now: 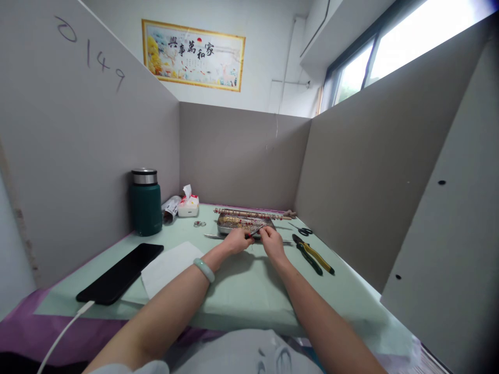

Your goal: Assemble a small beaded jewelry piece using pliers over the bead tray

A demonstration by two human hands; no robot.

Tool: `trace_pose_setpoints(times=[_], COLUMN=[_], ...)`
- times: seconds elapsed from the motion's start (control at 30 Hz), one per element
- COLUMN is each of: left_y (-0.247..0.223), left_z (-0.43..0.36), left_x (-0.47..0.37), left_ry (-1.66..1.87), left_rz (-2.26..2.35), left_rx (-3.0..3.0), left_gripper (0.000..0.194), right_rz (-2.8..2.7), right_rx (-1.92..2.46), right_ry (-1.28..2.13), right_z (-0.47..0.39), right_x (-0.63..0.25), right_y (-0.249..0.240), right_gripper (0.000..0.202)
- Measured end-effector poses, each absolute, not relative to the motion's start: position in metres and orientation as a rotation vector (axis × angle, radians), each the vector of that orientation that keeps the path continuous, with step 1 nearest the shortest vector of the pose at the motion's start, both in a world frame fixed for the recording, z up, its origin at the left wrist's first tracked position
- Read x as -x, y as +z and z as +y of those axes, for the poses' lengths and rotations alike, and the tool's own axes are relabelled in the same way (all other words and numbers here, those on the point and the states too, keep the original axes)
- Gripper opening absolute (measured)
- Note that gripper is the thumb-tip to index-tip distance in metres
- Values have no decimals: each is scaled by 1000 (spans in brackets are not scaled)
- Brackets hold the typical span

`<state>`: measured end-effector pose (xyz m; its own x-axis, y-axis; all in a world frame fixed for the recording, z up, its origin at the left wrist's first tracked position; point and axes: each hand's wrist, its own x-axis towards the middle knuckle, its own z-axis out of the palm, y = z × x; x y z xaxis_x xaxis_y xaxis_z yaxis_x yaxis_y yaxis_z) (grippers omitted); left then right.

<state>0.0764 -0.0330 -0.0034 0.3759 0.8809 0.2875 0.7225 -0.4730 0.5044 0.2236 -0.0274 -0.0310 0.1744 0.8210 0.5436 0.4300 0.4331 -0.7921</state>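
Note:
My left hand (236,241), with a pale green bangle on its wrist, is closed around a thin tool with a red and black handle (248,236). The tool's slim tip points toward my right hand (272,241), whose fingers are pinched together; what they hold is too small to make out. Both hands are at the near edge of a metal tray (224,229) holding gold-coloured bits and red beads. Across the tray's far side lies a rod wrapped with small beads (249,213). A thin metal stick (212,236) lies in front of the tray, partly hidden by my hands.
Right of my hands lie pliers with green and yellow handles (314,255) and black scissors (305,231). Small rings (199,224), a tissue pack (188,206), a green flask (145,208), white paper (171,267) and a cabled phone (120,272) are at left. Grey partitions (241,156) enclose the table.

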Motion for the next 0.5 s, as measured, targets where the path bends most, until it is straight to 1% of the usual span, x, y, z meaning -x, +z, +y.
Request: trace_pose_setpoints(times=[0.27, 0.5], left_y=[-7, -4], left_z=[-31, -34], left_x=[-77, -77], left_ry=[771, 742], left_rz=[1410, 1420], left_rx=[-2458, -2427], left_gripper=[22, 22], right_rz=[-1468, -1476], right_rx=[1195, 1210], right_ry=[375, 359], right_z=[-28, -29], right_x=[-224, -223], right_y=[-31, -29], right_gripper=[27, 28])
